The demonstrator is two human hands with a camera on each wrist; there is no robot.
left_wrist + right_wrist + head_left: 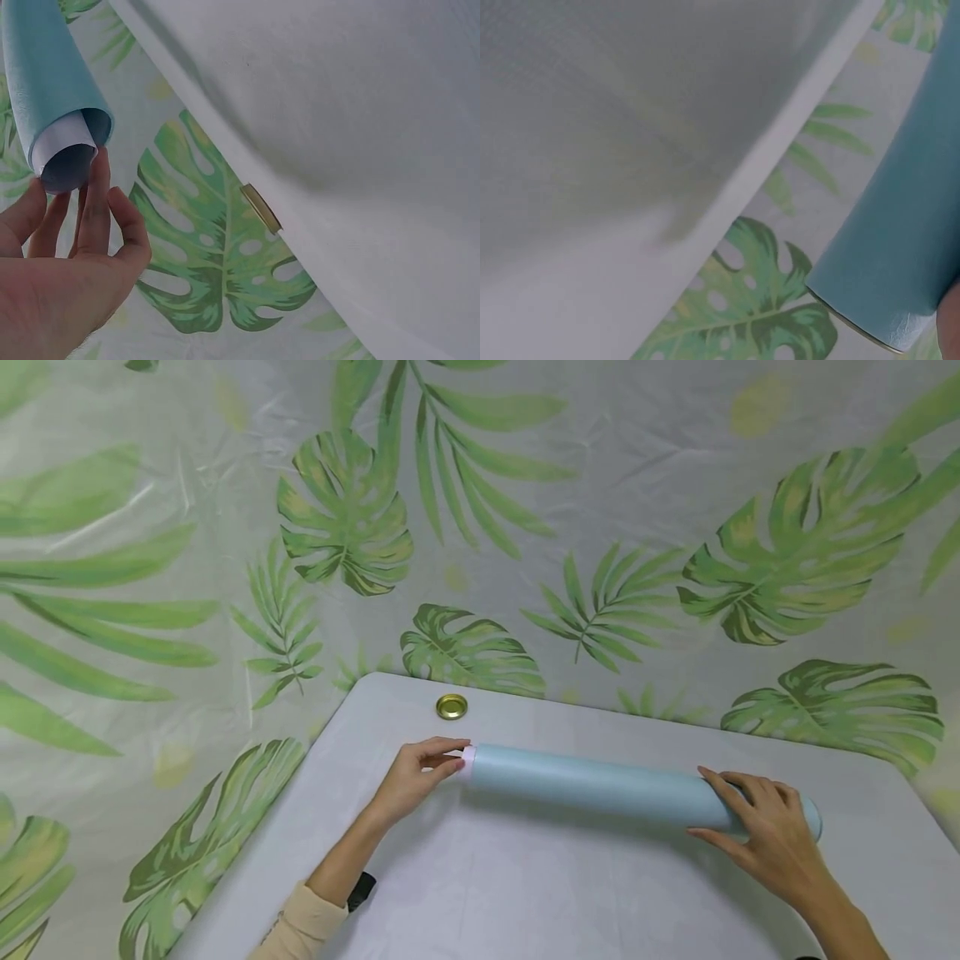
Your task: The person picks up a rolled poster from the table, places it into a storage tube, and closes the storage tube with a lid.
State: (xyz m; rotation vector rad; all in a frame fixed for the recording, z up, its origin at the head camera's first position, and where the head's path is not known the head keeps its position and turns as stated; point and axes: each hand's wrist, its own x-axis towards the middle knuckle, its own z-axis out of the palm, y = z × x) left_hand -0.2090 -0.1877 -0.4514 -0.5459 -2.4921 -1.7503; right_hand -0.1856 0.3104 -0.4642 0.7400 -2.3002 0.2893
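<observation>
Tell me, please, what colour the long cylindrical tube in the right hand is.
The long cylindrical tube is plain light blue; the head view shows it best.

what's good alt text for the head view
A pale blue tube is held over a white table: the left hand pinches the white roll protruding from one end, the right hand grips near the other. A gold lid lies by the far edge.
</observation>
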